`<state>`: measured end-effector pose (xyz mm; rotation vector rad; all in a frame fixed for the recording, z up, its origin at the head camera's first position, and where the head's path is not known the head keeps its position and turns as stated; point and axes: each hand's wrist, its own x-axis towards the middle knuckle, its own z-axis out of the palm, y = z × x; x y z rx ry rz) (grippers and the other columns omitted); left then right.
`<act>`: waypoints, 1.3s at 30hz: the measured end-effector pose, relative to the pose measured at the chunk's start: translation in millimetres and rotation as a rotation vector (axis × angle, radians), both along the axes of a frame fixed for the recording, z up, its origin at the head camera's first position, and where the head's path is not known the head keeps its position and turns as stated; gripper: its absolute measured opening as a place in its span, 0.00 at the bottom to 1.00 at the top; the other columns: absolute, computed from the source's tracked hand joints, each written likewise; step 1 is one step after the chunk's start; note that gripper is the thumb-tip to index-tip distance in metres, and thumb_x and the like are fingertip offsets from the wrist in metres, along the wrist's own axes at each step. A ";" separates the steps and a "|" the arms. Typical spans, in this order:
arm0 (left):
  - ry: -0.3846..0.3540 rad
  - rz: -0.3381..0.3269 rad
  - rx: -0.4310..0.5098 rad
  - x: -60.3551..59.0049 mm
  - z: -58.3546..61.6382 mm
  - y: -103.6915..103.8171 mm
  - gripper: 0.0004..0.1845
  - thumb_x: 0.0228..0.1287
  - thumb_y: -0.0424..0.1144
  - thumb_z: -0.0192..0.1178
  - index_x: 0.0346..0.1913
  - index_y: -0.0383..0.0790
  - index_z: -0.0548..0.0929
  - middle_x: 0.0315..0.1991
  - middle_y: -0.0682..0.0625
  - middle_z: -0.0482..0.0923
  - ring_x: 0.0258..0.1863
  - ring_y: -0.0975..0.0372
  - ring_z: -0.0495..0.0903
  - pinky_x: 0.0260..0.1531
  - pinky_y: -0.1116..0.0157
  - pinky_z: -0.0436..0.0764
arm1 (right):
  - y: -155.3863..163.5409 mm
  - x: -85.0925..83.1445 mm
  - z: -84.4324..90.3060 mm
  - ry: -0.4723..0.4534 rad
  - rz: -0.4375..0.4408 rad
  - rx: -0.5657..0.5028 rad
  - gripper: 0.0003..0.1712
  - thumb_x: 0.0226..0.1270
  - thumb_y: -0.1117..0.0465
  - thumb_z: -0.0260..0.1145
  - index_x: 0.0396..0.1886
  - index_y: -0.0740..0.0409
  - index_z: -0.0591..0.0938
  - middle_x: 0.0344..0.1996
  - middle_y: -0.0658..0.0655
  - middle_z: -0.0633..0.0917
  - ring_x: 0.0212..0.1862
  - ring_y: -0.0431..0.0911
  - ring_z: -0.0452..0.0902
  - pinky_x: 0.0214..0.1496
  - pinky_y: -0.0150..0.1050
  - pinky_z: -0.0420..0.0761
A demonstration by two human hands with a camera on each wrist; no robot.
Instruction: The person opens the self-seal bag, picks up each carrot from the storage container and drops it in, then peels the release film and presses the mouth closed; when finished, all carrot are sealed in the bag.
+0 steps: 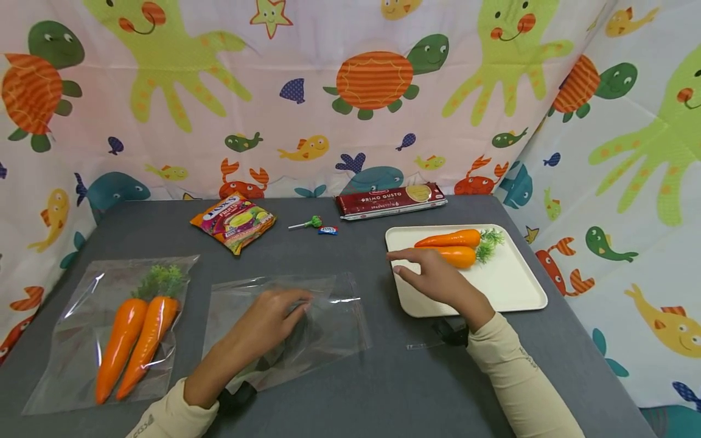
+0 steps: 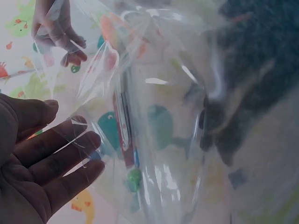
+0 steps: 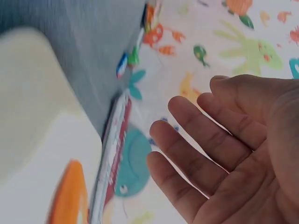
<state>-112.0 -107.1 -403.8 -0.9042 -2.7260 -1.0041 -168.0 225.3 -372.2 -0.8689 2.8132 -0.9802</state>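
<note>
Two carrots (image 1: 456,237) lie near the right hand (image 1: 441,278), the left hand (image 1: 267,315) touching a bag (image 1: 331,337) (fingers apart on both).

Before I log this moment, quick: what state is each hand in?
Left hand: open, fingers at the clear bag, no grip visible.
Right hand: open, holding nothing, near the white tray.

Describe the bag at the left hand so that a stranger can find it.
On the grey table, find the left hand. The clear plastic bag lies there, between another bag and the white tray. That other bag holds two carrots; this one shows none.
</note>
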 end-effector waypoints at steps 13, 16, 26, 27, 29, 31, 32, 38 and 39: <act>0.004 -0.010 0.023 0.0 3.2 -3.3 0.10 0.65 0.32 0.64 0.48 0.35 0.85 0.45 0.47 0.85 0.42 0.60 0.84 0.38 0.60 0.83 | 46.5 -10.1 9.4 -0.017 -0.174 0.043 0.20 0.68 0.62 0.66 0.59 0.57 0.81 0.55 0.60 0.81 0.57 0.57 0.74 0.55 0.58 0.75; 0.010 -0.019 0.029 -2.1 3.9 -4.0 0.10 0.65 0.32 0.64 0.48 0.35 0.85 0.45 0.47 0.85 0.43 0.59 0.84 0.40 0.59 0.83 | 57.7 -13.0 3.3 -0.036 -0.193 0.024 0.20 0.68 0.63 0.66 0.59 0.55 0.81 0.56 0.61 0.80 0.58 0.58 0.72 0.56 0.59 0.74; 0.017 -0.033 -0.002 -4.5 6.7 -5.2 0.10 0.64 0.32 0.65 0.47 0.36 0.86 0.44 0.49 0.85 0.45 0.59 0.84 0.43 0.57 0.82 | 96.6 -26.5 -6.4 -0.041 -0.344 0.096 0.24 0.67 0.61 0.66 0.60 0.65 0.77 0.58 0.69 0.75 0.61 0.65 0.67 0.61 0.65 0.65; 0.010 -0.037 0.000 -4.6 6.6 -5.1 0.10 0.64 0.32 0.65 0.47 0.36 0.86 0.44 0.49 0.85 0.45 0.59 0.83 0.43 0.58 0.82 | 100.4 -27.2 -7.1 -0.041 -0.351 0.110 0.24 0.67 0.61 0.66 0.61 0.66 0.77 0.58 0.69 0.76 0.61 0.65 0.67 0.62 0.65 0.65; 0.001 -0.042 -0.001 -4.7 5.8 -4.8 0.10 0.64 0.33 0.65 0.48 0.36 0.86 0.44 0.49 0.85 0.45 0.59 0.83 0.43 0.57 0.82 | 107.3 -27.6 -8.5 -0.048 -0.378 0.139 0.25 0.67 0.60 0.67 0.60 0.67 0.77 0.58 0.70 0.76 0.60 0.65 0.67 0.62 0.65 0.65; -0.003 -0.048 0.002 -4.5 4.9 -4.9 0.11 0.64 0.33 0.65 0.48 0.36 0.85 0.44 0.48 0.85 0.45 0.58 0.83 0.43 0.57 0.82 | 113.9 -27.7 -11.7 -0.068 -0.399 0.159 0.25 0.67 0.58 0.67 0.60 0.67 0.77 0.57 0.70 0.77 0.60 0.66 0.68 0.61 0.65 0.66; -0.004 -0.051 0.009 -4.5 4.4 -5.1 0.11 0.64 0.32 0.65 0.48 0.35 0.85 0.44 0.48 0.85 0.45 0.59 0.83 0.43 0.57 0.82 | 116.6 -27.3 -13.4 -0.082 -0.412 0.162 0.26 0.67 0.57 0.67 0.60 0.67 0.77 0.57 0.71 0.76 0.59 0.66 0.68 0.60 0.65 0.67; 0.006 -0.063 0.025 -5.1 5.6 -6.4 0.10 0.64 0.32 0.65 0.48 0.36 0.86 0.44 0.48 0.85 0.44 0.60 0.84 0.43 0.58 0.82 | 124.7 -26.2 -24.0 -0.156 -0.446 0.139 0.29 0.67 0.58 0.66 0.63 0.67 0.74 0.59 0.71 0.74 0.59 0.66 0.66 0.61 0.66 0.66; 0.006 -0.063 0.021 -5.3 5.9 -6.2 0.10 0.64 0.33 0.65 0.48 0.36 0.86 0.44 0.49 0.85 0.44 0.60 0.84 0.43 0.58 0.82 | 125.7 -26.0 -25.5 -0.157 -0.443 0.134 0.29 0.67 0.58 0.66 0.63 0.68 0.74 0.59 0.71 0.73 0.60 0.66 0.65 0.61 0.66 0.65</act>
